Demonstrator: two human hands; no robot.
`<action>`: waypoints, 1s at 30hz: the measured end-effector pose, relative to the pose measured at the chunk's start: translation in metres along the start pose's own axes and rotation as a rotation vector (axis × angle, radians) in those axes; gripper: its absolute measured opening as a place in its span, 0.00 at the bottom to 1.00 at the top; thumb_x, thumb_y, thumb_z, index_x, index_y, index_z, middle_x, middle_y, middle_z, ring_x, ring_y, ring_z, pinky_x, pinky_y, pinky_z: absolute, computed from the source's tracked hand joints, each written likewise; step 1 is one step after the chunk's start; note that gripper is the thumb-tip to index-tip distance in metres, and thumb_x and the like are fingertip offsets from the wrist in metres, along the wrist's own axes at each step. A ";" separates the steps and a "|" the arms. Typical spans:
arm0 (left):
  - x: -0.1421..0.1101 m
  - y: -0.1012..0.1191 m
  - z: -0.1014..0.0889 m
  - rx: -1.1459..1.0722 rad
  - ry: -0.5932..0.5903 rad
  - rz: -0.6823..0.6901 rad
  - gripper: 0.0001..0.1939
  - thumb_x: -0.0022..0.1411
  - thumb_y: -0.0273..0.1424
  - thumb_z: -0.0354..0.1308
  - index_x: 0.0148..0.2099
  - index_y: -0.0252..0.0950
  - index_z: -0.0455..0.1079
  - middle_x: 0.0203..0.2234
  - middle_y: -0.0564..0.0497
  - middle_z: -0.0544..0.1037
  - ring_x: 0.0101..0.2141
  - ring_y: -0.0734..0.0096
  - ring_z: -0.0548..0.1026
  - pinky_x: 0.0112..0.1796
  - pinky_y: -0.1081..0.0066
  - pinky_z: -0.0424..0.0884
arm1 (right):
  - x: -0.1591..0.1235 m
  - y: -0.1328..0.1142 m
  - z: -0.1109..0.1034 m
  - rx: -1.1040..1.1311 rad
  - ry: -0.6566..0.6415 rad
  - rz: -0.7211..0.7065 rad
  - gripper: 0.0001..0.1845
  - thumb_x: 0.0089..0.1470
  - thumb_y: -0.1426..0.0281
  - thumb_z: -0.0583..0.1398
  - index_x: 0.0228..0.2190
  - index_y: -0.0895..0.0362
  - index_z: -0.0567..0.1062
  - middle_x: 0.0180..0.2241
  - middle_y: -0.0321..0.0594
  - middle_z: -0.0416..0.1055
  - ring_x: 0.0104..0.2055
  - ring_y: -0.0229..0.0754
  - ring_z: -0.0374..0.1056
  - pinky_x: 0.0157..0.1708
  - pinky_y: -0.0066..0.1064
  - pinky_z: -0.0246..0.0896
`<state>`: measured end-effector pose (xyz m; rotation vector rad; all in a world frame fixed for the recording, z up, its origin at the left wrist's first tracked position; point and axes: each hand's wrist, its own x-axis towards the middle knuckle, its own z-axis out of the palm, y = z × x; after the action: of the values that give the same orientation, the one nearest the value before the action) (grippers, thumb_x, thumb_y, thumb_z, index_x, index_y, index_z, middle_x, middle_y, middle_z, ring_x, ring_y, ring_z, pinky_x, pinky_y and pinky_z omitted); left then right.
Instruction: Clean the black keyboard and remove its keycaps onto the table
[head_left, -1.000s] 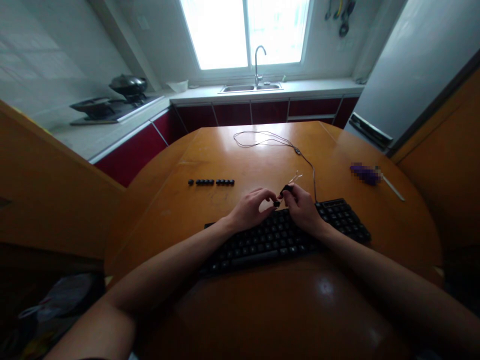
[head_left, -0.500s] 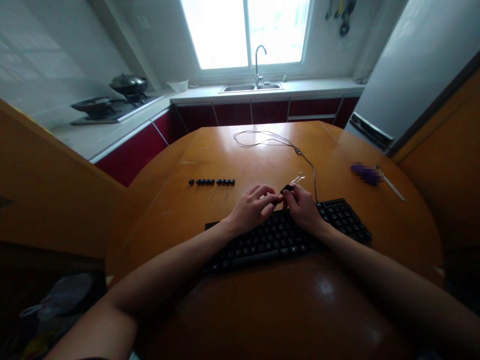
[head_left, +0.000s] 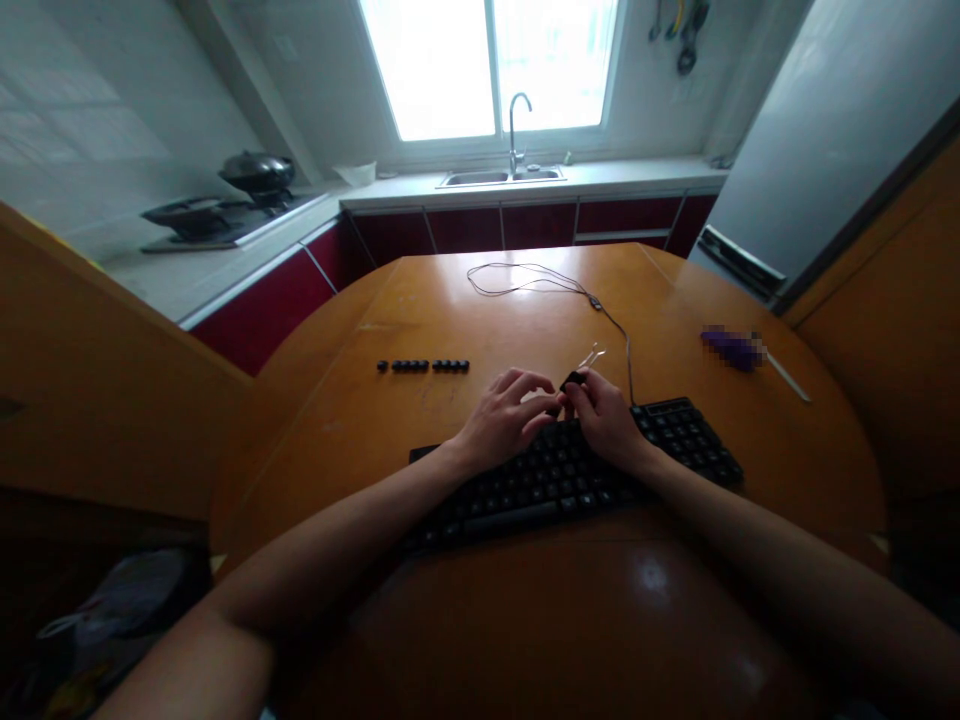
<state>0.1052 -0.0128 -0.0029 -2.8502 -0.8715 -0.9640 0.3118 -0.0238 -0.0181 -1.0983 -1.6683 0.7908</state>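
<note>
A black keyboard lies at a slant on the table under both my hands. My right hand is closed on a small black-handled wire tool, apparently a keycap puller, whose thin wire prongs point away from me. Close beside it, at the keyboard's far edge, is my left hand, fingers curled and thumb and fingertips near together. A small dark bit shows at those fingertips, too small to name. Several black keycaps stand in a row on the table beyond my left hand.
The keyboard's cable runs back to a loose coil on the wooden table. A purple, blurred-out object and a pale strip lie at the right. Behind are a sink, a stove with pans and a fridge.
The wire prongs have tilted slightly to the left. My left fingertips have shifted a little; otherwise the hands, keyboard and keycap row stay in place.
</note>
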 end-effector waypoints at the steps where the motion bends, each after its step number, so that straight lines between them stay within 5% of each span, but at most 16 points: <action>1: 0.000 0.000 0.000 -0.006 -0.004 -0.001 0.10 0.71 0.31 0.58 0.53 0.42 0.74 0.48 0.47 0.76 0.49 0.61 0.70 0.52 0.59 0.70 | 0.000 0.000 0.000 0.008 0.000 -0.011 0.10 0.66 0.61 0.55 0.34 0.53 0.68 0.24 0.34 0.72 0.24 0.39 0.67 0.27 0.31 0.59; 10: -0.001 0.012 -0.007 0.036 -0.121 0.086 0.11 0.71 0.32 0.58 0.54 0.44 0.74 0.52 0.47 0.75 0.54 0.57 0.66 0.55 0.57 0.64 | -0.002 -0.002 -0.003 -0.007 0.000 -0.030 0.12 0.66 0.62 0.55 0.30 0.53 0.66 0.25 0.36 0.72 0.25 0.39 0.66 0.27 0.31 0.58; 13: 0.006 0.006 -0.016 0.005 -0.074 0.034 0.08 0.70 0.33 0.59 0.50 0.44 0.76 0.53 0.47 0.74 0.54 0.58 0.65 0.55 0.57 0.64 | 0.000 0.000 -0.003 0.046 0.014 -0.008 0.12 0.67 0.61 0.54 0.32 0.53 0.68 0.25 0.36 0.73 0.24 0.39 0.66 0.27 0.31 0.59; 17: 0.013 -0.038 -0.029 0.038 0.015 -0.168 0.05 0.65 0.35 0.66 0.43 0.44 0.80 0.54 0.47 0.72 0.54 0.56 0.65 0.56 0.53 0.63 | 0.001 0.003 -0.001 0.083 0.017 0.023 0.15 0.67 0.58 0.54 0.33 0.54 0.68 0.25 0.37 0.75 0.24 0.38 0.66 0.27 0.30 0.60; 23: -0.012 -0.117 -0.025 0.153 -0.022 -0.416 0.04 0.60 0.33 0.71 0.40 0.44 0.82 0.54 0.47 0.73 0.55 0.52 0.64 0.56 0.49 0.61 | 0.001 0.004 -0.001 0.056 0.017 0.015 0.18 0.68 0.58 0.54 0.31 0.56 0.73 0.25 0.39 0.73 0.24 0.38 0.65 0.27 0.31 0.59; 30: -0.027 -0.129 -0.014 0.140 -0.034 -0.484 0.05 0.59 0.32 0.71 0.40 0.44 0.82 0.56 0.47 0.71 0.58 0.50 0.62 0.56 0.47 0.59 | 0.000 0.006 -0.002 0.046 0.021 0.013 0.20 0.68 0.58 0.53 0.32 0.57 0.75 0.26 0.40 0.73 0.25 0.39 0.65 0.28 0.32 0.59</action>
<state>0.0139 0.0806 -0.0274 -2.5921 -1.6085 -0.8365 0.3153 -0.0217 -0.0225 -1.0832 -1.6193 0.8195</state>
